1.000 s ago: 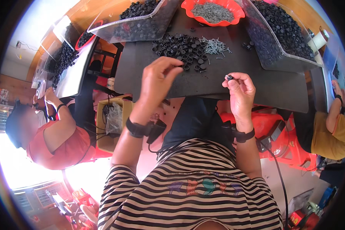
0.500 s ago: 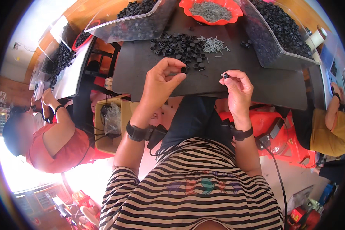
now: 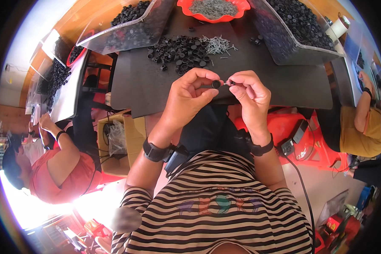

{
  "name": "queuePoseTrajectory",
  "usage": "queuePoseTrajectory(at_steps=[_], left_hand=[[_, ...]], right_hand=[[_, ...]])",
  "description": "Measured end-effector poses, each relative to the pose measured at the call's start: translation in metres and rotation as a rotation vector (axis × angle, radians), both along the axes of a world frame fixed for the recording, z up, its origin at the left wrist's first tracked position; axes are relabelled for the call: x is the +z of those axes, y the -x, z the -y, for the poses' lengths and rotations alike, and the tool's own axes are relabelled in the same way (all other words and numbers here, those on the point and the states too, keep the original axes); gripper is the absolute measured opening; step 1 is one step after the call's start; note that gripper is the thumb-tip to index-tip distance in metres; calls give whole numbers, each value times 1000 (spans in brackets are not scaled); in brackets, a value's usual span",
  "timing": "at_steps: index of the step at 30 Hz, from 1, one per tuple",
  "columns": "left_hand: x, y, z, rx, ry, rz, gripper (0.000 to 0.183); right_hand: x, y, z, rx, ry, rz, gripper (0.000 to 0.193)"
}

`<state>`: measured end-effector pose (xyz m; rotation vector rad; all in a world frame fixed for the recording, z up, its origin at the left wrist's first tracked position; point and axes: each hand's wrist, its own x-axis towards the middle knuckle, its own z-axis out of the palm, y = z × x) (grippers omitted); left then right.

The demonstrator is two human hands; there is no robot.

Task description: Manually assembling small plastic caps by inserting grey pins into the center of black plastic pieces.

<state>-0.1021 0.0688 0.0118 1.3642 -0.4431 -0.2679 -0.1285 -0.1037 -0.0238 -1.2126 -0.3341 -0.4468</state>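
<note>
My left hand [image 3: 189, 95] pinches a small black round cap [image 3: 216, 84] between thumb and fingers. My right hand [image 3: 250, 94] holds a small metal screw [image 3: 229, 83] at its fingertips, its tip touching the cap. Both hands meet above the near edge of the black table [image 3: 279, 80]. Farther back on the table lie a pile of black caps [image 3: 178, 50] and a heap of loose screws [image 3: 218, 44].
Clear bins of black caps stand at the back left [image 3: 127, 25] and back right [image 3: 296, 29], with a red bowl of screws [image 3: 213, 8] between them. A person in red [image 3: 59, 169] works at the left, another in yellow [image 3: 362, 127] at the right. A cardboard box [image 3: 120, 144] sits below.
My left hand picked a black cap from the pile and drew back toward me. Both hands came together, so the screw now meets the cap.
</note>
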Motion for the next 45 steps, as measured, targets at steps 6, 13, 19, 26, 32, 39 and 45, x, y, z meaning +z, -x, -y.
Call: queuePoseTrajectory(at_steps=[6, 13, 19, 26, 32, 39, 45], left_hand=[[-1, -1, 3, -9, 23, 8, 30], [-6, -2, 3, -12, 36, -1, 31], [-7, -2, 3, -12, 39, 2, 31], [-6, 2, 2, -9, 51, 20, 30], [-9, 3, 0, 2, 41, 1, 29], [-15, 5, 3, 12, 96, 6, 28], [-18, 3, 1, -44, 113, -29, 25]], right_hand=[[9, 1, -3, -114, 144, 21, 18], [22, 3, -3, -296, 439, 89, 19], [23, 5, -4, -331, 523, 117, 20], [18, 2, -5, -349, 542, 179, 19], [18, 6, -1, -231, 449, 63, 18], [14, 7, 0, -93, 261, -46, 14], [19, 10, 3, -100, 312, -34, 14]])
